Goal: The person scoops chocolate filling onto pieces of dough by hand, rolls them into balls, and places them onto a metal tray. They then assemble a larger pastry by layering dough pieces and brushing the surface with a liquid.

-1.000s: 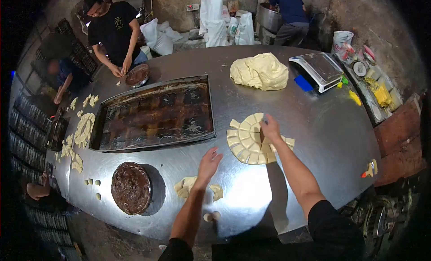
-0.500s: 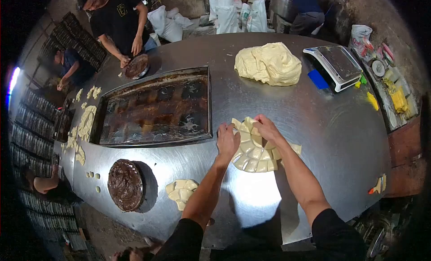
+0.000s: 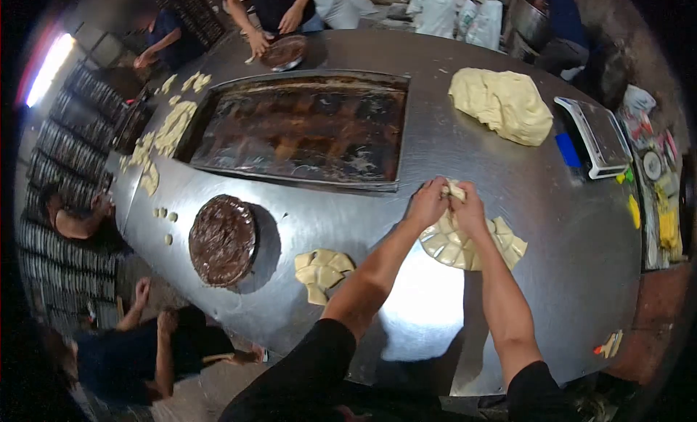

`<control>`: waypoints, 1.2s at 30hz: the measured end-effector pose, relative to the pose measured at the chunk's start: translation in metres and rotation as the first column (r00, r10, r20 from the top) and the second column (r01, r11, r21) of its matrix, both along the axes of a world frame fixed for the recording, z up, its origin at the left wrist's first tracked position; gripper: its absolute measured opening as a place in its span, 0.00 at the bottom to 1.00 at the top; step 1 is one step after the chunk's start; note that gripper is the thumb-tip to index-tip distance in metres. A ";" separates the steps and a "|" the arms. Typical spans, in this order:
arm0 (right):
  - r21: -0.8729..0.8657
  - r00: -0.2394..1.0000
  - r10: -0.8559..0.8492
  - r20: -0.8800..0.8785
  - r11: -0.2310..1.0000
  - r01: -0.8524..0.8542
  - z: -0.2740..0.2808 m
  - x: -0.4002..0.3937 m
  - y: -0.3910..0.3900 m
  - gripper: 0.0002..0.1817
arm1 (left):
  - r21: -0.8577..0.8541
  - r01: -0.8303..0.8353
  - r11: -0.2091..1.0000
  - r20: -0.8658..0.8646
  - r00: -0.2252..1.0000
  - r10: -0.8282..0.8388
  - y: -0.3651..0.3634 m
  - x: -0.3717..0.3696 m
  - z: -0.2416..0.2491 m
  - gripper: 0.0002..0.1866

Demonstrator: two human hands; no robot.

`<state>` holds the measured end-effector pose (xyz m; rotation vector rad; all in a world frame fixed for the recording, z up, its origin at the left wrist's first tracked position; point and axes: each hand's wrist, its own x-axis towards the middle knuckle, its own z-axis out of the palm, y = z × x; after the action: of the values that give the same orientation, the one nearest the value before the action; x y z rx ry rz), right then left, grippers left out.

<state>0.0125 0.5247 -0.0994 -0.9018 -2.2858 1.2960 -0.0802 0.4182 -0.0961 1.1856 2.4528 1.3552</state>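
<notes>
My left hand and right hand, right of center, both curled closed, gripping pale dough piece between them, just above cut dough on counter. Big dough lump upper right, scale beside it.

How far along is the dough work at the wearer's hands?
Done: the dough round is cut into pieces. In hand: some dough, gripped between left hand and right hand. Probably left: the round's remaining pieces and the big dough mass, not yet divided.
</notes>
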 end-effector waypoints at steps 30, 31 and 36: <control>0.374 0.941 -0.322 0.100 0.889 0.265 0.075 0.119 -0.039 0.26 | 0.112 0.152 0.982 0.282 0.943 -0.178 -0.160 0.054 0.043 0.19; 0.490 0.877 -0.445 0.181 0.814 0.312 0.051 0.139 -0.002 0.27 | 0.034 0.200 0.979 0.179 0.963 -0.203 -0.146 0.058 0.039 0.21; 0.533 0.905 -0.363 0.223 0.822 0.199 0.015 0.153 0.032 0.28 | -0.193 0.196 0.961 -0.271 0.931 -0.244 -0.111 0.078 0.037 0.27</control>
<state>0.1658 0.5562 -0.0846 -1.2568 -2.4174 0.4076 -0.0018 0.3076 -0.0590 1.6639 2.4589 0.9574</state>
